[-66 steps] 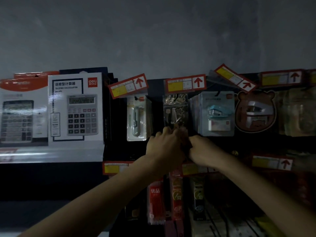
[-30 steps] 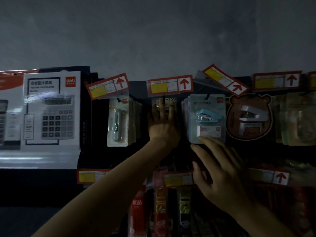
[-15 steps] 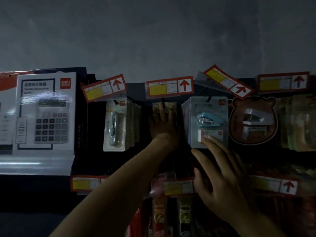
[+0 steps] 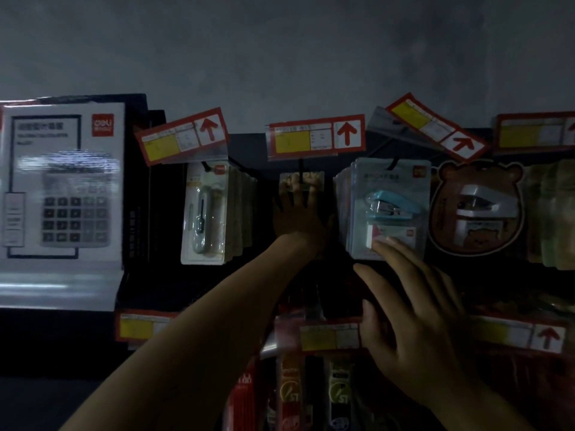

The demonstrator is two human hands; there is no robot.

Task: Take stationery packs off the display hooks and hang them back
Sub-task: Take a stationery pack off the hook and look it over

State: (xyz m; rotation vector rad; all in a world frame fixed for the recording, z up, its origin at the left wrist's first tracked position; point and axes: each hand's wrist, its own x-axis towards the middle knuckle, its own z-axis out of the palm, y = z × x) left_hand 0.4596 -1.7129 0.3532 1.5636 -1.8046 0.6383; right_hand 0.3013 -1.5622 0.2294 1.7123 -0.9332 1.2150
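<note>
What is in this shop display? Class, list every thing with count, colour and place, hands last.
Calculator box: one, white, far left.
Price tags: at least seven, red and yellow, above both hook rows.
Tool packs: a stack, pale green, left hook.
Small pack: one seen, pale, middle hook.
Stapler packs: a stack, blue, right of middle.
Bear pack: one seen, brown, further right.
Far-right packs: a stack, greenish, right edge.
Lower packs: several, red and black, bottom row.
Left hand: one, flat on the small pack.
Right hand: one, fingers spread, touching the stapler packs' lower edge.
</note>
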